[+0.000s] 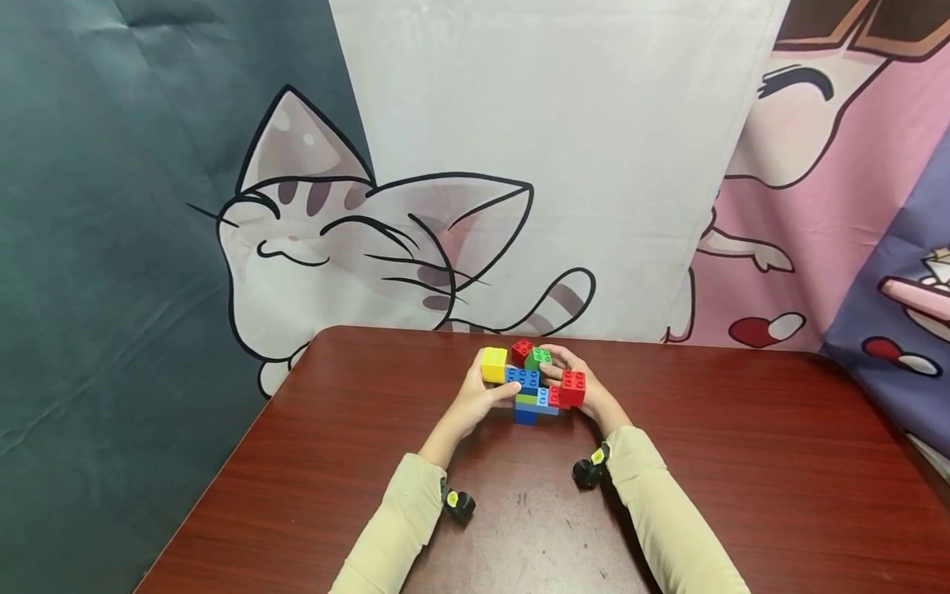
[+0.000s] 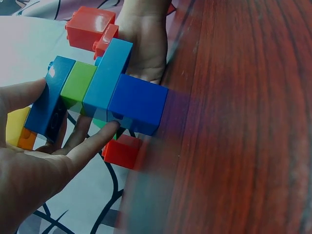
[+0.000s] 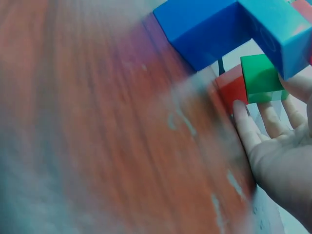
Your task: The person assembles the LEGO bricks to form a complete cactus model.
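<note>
A structure of joined toy building bricks stands on the table; in the left wrist view its dark blue, lime green, light blue and blue bricks form a column. My left hand grips it, thumb on the dark blue brick and a fingertip at the blue bottom brick. A yellow brick tops its left side, a large red brick its right. Behind, my right hand pinches a green brick, one fingertip touching the red brick beside it.
The brown tabletop spreads around both hands, its far edge just behind the bricks. A cloth backdrop with cartoon figures hangs beyond it. Small black cameras sit at the sleeve cuffs.
</note>
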The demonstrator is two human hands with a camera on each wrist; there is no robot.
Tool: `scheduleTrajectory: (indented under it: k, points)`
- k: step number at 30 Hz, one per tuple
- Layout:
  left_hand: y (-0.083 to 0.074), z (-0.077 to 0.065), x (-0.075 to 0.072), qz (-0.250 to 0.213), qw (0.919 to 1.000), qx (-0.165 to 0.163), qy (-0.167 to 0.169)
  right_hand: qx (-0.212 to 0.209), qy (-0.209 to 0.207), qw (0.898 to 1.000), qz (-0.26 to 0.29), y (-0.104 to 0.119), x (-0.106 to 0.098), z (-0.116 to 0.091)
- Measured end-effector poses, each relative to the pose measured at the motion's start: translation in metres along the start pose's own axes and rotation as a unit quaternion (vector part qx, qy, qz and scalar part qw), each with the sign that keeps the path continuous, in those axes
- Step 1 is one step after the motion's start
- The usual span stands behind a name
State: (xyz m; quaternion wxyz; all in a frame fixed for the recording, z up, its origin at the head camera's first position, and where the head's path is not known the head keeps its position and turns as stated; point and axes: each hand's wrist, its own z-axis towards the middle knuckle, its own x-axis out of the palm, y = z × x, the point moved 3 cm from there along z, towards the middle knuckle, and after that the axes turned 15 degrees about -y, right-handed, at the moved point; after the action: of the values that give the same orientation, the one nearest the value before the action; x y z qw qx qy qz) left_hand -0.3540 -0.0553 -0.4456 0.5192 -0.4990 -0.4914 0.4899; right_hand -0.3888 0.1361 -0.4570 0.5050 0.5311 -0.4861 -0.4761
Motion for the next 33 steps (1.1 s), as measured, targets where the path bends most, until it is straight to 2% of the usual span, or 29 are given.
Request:
scheduleTrajectory:
  k: [8, 12, 16, 22, 29, 33]
  points:
    - [-0.001, 0.0, 0.0, 0.007, 1.0, 0.006, -0.001, -0.013, 0.0, 0.999, 0.039, -0.005, -0.008, 0.002]
    - [-0.002, 0.0, 0.001, 0.002, 1.0, 0.007, 0.0, 0.017, -0.012, 0.998, 0.059, 0.0, -0.011, 0.001]
    - [-0.001, 0.0, 0.001, 0.0, 1.0, 0.008, -0.001, 0.02, -0.016, 0.997, 0.075, 0.001, -0.015, 0.007]
    - [0.004, 0.001, 0.001, -0.002, 1.0, 0.008, -0.004, -0.003, -0.018, 0.996, 0.085, 0.005, -0.018, 0.01]
    - [0.004, 0.001, 0.001, -0.003, 1.0, 0.001, -0.006, 0.004, -0.018, 0.995, 0.093, 0.015, -0.02, 0.004]
    - [0.001, 0.001, 0.0, -0.002, 1.0, 0.003, -0.006, -0.008, -0.009, 0.997, 0.079, 0.026, -0.019, 0.0]
